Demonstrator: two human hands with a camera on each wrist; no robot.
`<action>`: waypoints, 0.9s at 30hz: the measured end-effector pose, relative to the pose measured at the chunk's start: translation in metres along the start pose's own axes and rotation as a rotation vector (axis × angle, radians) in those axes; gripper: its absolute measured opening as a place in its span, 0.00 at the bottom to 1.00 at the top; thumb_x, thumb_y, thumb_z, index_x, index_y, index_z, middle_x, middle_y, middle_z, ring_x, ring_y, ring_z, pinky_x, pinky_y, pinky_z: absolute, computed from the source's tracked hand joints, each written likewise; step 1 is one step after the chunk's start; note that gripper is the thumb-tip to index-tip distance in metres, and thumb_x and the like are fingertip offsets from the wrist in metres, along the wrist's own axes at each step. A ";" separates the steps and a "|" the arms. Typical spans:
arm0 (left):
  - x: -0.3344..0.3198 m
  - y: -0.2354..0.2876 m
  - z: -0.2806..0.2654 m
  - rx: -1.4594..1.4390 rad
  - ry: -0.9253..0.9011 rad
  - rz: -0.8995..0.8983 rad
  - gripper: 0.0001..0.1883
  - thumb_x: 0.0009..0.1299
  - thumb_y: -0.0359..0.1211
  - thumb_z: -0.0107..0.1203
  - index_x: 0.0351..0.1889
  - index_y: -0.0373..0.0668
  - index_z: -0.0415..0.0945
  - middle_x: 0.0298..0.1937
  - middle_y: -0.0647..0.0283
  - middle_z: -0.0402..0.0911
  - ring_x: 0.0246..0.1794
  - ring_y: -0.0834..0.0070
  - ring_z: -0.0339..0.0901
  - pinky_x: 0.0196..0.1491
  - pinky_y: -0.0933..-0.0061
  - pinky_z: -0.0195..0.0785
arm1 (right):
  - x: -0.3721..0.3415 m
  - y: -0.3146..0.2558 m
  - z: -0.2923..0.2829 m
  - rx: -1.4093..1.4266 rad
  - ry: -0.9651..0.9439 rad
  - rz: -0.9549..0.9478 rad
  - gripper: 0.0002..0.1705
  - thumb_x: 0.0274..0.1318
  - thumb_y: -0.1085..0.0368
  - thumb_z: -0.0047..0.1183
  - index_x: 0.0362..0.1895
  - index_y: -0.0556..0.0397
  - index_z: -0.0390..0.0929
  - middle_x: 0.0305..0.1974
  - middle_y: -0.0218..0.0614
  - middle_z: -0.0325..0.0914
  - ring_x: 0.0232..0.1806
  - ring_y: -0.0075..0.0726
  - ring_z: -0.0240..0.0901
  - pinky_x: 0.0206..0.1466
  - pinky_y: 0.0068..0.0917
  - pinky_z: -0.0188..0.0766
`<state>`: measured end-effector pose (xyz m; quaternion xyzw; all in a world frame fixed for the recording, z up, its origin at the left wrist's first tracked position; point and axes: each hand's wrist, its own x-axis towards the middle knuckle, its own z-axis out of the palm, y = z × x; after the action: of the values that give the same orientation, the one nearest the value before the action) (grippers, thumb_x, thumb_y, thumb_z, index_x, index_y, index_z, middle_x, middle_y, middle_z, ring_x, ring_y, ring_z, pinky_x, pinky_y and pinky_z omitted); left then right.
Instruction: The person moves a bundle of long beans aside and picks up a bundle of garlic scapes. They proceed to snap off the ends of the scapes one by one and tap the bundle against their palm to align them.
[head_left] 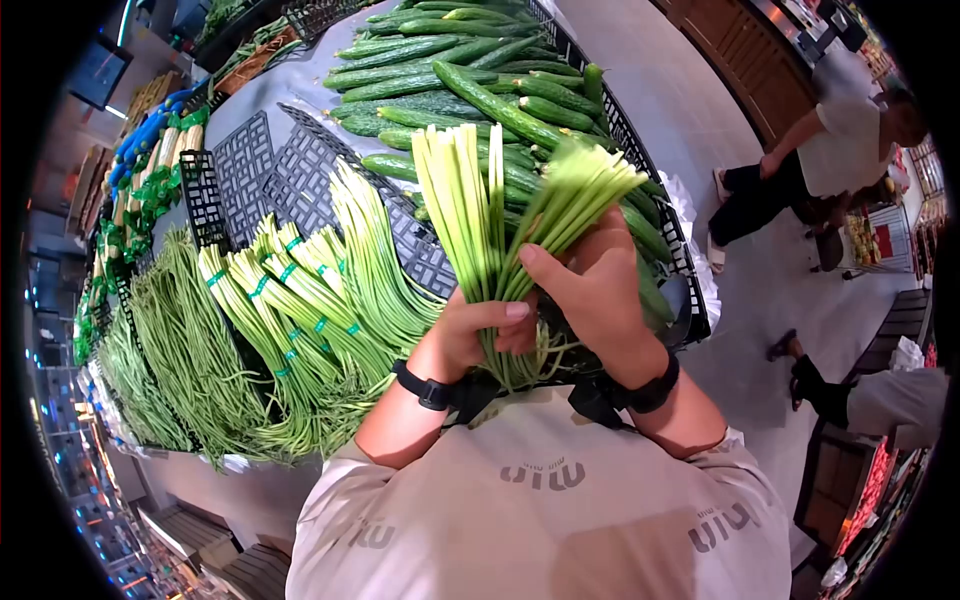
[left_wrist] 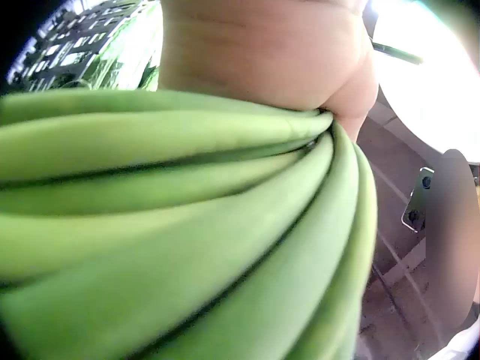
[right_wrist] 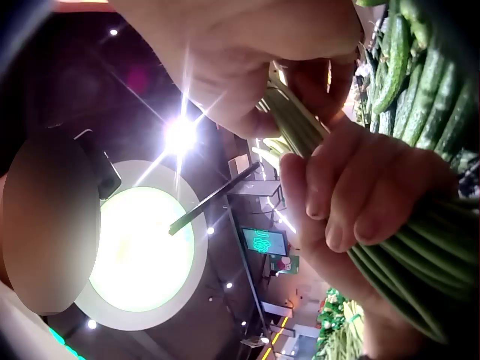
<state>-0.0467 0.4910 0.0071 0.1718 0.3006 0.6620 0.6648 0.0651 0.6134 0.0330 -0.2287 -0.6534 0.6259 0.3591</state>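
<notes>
- Reference: the cucumbers [head_left: 455, 85], heaped on the display.
- Work item location: the stems [head_left: 450, 205] are held on the body side of the cucumbers; their pale ends overlap the heap in the head view. Contact with the heap cannot be confirmed.
- Step in hand (judged): parting or evening the stems, which fan into 2 portions.
- Next move (judged): likely calls for a firm left-hand hold at the narrow part while the right hand levels or rejoins the right portion [head_left: 590, 195], whose tips are blurred.
- Left hand [head_left: 482, 325]: grasping; fingers curled round the stems, thumb across them, opening reduced to the bundle's thickness.
- Right hand [head_left: 605, 290]: grasping; thumb pressed on the right portion, fingers behind it, partly hidden in the head view.
- Adjacent stock: banded bunches [head_left: 300, 283], left of the cucumbers, apart from the held stems.
</notes>
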 end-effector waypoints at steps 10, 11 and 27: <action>-0.005 -0.020 0.028 0.011 0.058 0.073 0.25 0.61 0.28 0.58 0.58 0.37 0.68 0.22 0.67 0.66 0.15 0.76 0.64 0.22 0.73 0.61 | -0.025 -0.013 -0.018 0.381 0.276 -0.092 0.31 0.56 0.79 0.57 0.60 0.62 0.56 0.49 0.38 0.73 0.50 0.29 0.76 0.54 0.26 0.73; -0.006 -0.019 0.034 0.019 0.055 0.073 0.25 0.61 0.28 0.58 0.58 0.37 0.68 0.22 0.67 0.66 0.15 0.76 0.64 0.22 0.73 0.61 | -0.026 -0.009 -0.024 0.386 0.279 -0.099 0.31 0.56 0.79 0.57 0.60 0.62 0.56 0.49 0.38 0.73 0.50 0.29 0.76 0.54 0.26 0.73; -0.063 -0.044 0.061 0.164 0.015 0.034 0.13 0.62 0.27 0.58 0.43 0.37 0.69 0.23 0.64 0.70 0.17 0.76 0.68 0.24 0.73 0.63 | -0.079 -0.052 -0.021 0.378 -0.117 0.110 0.29 0.57 0.75 0.63 0.61 0.65 0.65 0.45 0.42 0.83 0.43 0.26 0.81 0.42 0.21 0.78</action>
<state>0.0295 0.4367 0.0369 0.2256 0.3558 0.6478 0.6347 0.1389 0.5625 0.0693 -0.1560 -0.5307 0.7682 0.3222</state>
